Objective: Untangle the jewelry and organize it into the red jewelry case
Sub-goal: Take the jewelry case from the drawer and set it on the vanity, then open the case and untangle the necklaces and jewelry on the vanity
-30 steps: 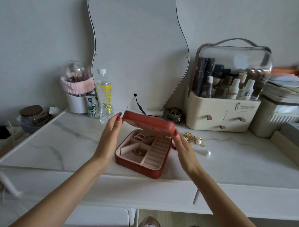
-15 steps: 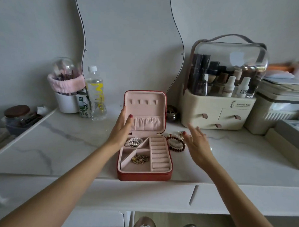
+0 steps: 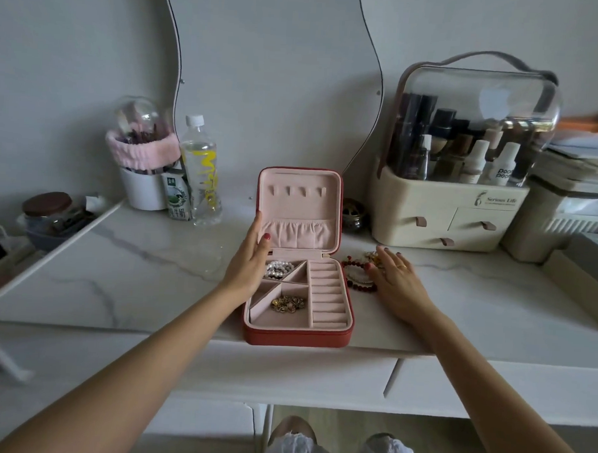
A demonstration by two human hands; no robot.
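1. Fingers of the right hand (image 3: 396, 276): extended and slightly spread, palm down, tips resting on or just over the jewelry pile (image 3: 359, 275) on the table (image 3: 151, 271). No curl and no pinch visible; nothing is gripped.
2. Fingers of the left hand (image 3: 250, 258): straight and together, laid flat against the left edge of the upright lid (image 3: 300, 209), thumb (image 3: 264, 238) on the pink lining. A steadying touch, not a grasp.
3. Jewelry pile: red bead bracelet tangled with gold and pale pieces, just beside the red jewelry case (image 3: 298, 294) at its 3 o'clock.
4. Red jewelry case: open at the table's front edge. Pearl strand (image 3: 278, 269) in the compartment at 10 o'clock, gold piece (image 3: 287, 304) in the compartment at 7 o'clock, ring slots at 3 o'clock bare.
5. Risk: lifting the pile in one flat sweep may drag the tangle tighter or snag a thin chain on the beads.
6. Risk: beads or small pieces may roll toward the front edge at 6 o'clock if the pile scatters.
7. Risk: if the left hand lets go, the lid may drop shut; whether the hinge holds by itself cannot be judged.
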